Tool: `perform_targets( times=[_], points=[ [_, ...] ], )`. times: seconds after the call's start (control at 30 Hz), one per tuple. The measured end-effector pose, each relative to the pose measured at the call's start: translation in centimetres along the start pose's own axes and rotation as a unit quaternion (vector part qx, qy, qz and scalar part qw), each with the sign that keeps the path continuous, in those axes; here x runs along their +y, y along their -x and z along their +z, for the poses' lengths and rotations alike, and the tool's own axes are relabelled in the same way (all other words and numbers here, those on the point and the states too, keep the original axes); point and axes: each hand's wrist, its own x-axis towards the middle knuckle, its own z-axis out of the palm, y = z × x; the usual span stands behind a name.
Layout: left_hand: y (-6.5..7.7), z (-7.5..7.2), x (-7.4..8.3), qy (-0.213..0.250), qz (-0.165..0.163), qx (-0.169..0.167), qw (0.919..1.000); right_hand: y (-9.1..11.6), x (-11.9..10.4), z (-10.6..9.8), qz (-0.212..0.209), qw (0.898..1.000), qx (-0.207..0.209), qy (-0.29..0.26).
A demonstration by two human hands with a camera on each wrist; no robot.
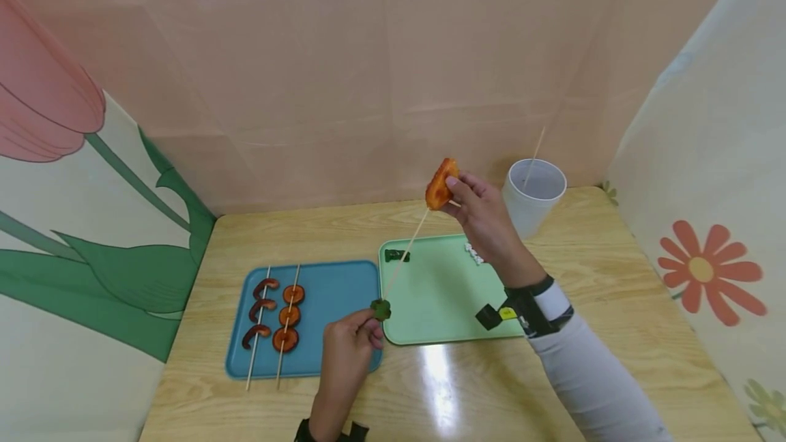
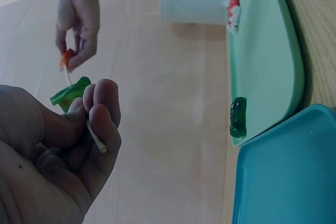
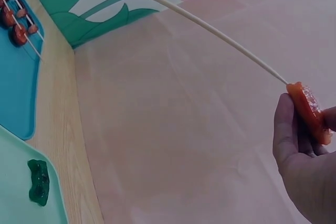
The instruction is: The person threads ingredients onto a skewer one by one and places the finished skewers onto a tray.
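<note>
In the head view my left hand (image 1: 348,350) grips a thin wooden skewer (image 1: 406,251) near its lower end. A ruffled green food piece (image 2: 72,94) sits on the skewer just beyond those fingers, and the stick's blunt end pokes out below them. At the upper end, my right hand (image 1: 485,220) pinches a glossy orange food piece (image 3: 308,111) between thumb and fingers. The skewer's tip meets this piece's edge; how far it goes in is hidden. Below the raised skewer lies a green tray (image 1: 442,305) holding a dark green piece (image 1: 397,256).
A blue tray (image 1: 338,285) at left carries a skewer of curved brown sausage pieces (image 1: 263,304) and one of round brown slices (image 1: 289,316). Red-and-white pieces (image 2: 233,9) lie on the green tray's far side. Behind stands a white cup (image 1: 534,193) with a skewer (image 1: 535,149).
</note>
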Motion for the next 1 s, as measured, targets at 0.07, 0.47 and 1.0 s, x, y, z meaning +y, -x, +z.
perform_targets(
  times=[0.07, 0.47, 1.0],
  points=[
    [0.0, -0.1, 0.0, -0.003, 0.002, 0.003, 1.0, 0.0, 0.0, 0.1, -0.002, 1.0, -0.002, 0.004],
    [-0.3, -0.1, 0.0, -0.02, -0.033, -0.01, 0.9992, 0.1, 0.1, 0.5, -0.006, 1.0, -0.009, 0.02],
    [-0.1, 0.3, 0.2, -0.044, -0.004, 0.064, 0.997, 0.3, -0.4, 1.1, 0.009, 0.997, -0.039, 0.068]
  ],
)
